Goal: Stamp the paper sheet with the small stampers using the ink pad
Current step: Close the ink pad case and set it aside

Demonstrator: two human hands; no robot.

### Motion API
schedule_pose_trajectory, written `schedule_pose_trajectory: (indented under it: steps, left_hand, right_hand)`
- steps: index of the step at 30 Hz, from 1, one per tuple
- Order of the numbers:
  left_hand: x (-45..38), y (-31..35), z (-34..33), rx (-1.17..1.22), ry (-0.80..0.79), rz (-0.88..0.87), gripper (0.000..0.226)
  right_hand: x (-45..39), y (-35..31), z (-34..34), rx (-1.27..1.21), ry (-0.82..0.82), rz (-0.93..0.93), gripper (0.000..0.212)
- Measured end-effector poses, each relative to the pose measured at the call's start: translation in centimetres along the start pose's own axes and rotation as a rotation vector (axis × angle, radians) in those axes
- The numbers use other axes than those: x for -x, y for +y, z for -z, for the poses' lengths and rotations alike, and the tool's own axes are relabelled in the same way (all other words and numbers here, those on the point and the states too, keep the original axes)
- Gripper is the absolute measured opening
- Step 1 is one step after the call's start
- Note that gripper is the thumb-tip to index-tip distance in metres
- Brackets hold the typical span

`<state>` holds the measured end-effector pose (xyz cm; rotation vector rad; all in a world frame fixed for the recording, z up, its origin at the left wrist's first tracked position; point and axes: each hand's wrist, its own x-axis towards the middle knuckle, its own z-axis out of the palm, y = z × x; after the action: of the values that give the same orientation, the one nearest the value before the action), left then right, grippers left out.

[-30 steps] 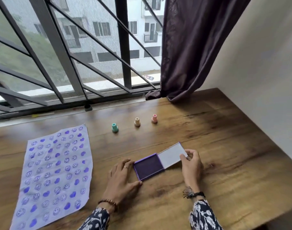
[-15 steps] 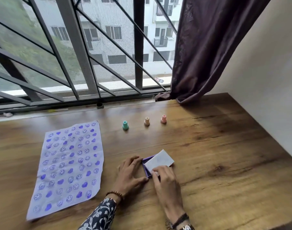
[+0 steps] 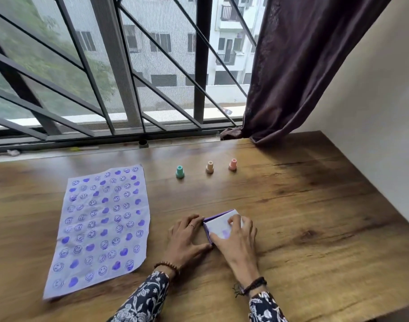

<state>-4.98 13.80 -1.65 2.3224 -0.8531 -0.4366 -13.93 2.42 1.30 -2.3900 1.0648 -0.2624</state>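
A: Head view. Where is the small purple ink pad case [image 3: 218, 225]?

B: Near edge of the wooden tabletop [image 3: 303, 205], lid down, between both hands. Right hand [image 3: 236, 238] lies flat on the white lid, fingers spread, pressing. Left hand [image 3: 187, 235] rests open against the case's left side, thumb at its near corner.

A: Paper?

B: The lilac stamped paper sheet [image 3: 101, 226] lies flat, left of the left hand. Green [image 3: 179, 171], beige [image 3: 209, 167] and pink [image 3: 232, 164] small stampers stand upright beyond, untouched.

A single head-worn wide-angle view looks forward and down from close above the near desk [image 3: 292, 217] edge, facing the barred window [image 3: 129, 66] filling the frame's upper left.
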Motion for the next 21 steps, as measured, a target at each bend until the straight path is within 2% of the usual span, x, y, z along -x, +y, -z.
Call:
schedule_pose_trajectory:
  steps: [6,17,21]
  left_hand:
    - [0.0,-0.1,0.2,-0.024,-0.032,0.001,0.068]
    - [-0.2,-0.4,0.1,-0.015,-0.057,0.002,0.069]
    - [-0.2,-0.4,0.1,-0.021,-0.06,-0.007,0.07]
  right_hand:
    - [1.7,-0.6,-0.5,0.01,0.068,-0.016,0.057]
    - [1.2,0.1,0.4,-0.03,0.026,0.016,0.06]
    - [1.5,0.6,0.5,-0.03,0.056,0.026,0.058]
